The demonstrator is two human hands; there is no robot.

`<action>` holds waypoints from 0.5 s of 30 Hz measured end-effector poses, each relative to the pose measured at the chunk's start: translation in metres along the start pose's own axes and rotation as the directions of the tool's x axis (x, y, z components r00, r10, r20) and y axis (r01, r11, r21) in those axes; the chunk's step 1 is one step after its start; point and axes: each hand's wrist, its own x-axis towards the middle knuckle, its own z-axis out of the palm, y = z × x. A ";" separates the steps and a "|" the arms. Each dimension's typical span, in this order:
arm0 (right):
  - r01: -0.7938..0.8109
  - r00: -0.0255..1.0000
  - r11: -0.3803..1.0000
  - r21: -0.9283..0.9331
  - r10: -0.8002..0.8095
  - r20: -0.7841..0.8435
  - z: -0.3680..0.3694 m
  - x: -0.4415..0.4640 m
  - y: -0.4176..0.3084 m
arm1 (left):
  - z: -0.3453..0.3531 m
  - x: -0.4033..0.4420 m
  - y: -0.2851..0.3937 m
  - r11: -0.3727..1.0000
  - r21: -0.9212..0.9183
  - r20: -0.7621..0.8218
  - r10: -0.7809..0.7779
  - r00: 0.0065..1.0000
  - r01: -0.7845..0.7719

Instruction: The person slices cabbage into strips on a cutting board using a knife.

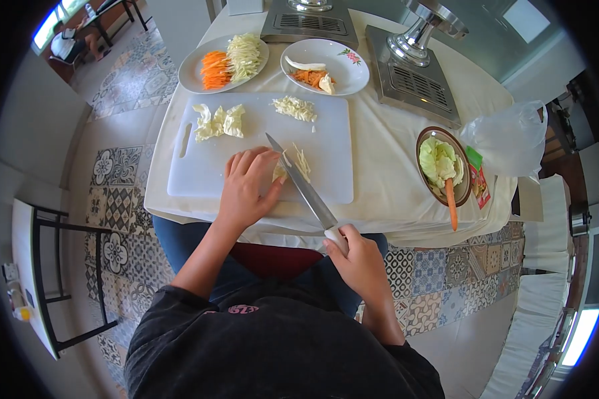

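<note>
The left hand reaches palm down over the cutting board, its thumb parted from the fingers around cabbage. The right hand angles inward, fingers wrapped around the knife, which slants beside that cabbage.

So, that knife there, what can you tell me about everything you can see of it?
The knife has a long, grey, metallic-looking blade tapering to a point, and a whitish handle, partly covered by the right hand gripping it. The handle sits past the near edge of the white cutting board; the blade slants forward and left over it, beside pale vegetable strips and the left hand. Whether the blade touches the fingertips is unclear.
</note>
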 end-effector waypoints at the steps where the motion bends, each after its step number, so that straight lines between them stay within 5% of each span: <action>1: 0.001 1.000 1.000 -0.010 -0.001 -0.004 0.000 0.000 0.002 | -0.001 0.002 0.001 1.000 0.028 0.011 0.011 1.000 -0.011; 6: 0.008 1.000 1.000 -0.008 -0.008 -0.011 -0.002 0.002 0.007 | -0.001 0.013 0.001 0.981 0.164 0.092 0.089 0.992 -0.103; 15: 0.007 1.000 1.000 0.006 -0.007 -0.008 0.005 0.007 0.007 | -0.002 0.019 0.013 0.997 0.061 0.135 0.042 0.990 -0.051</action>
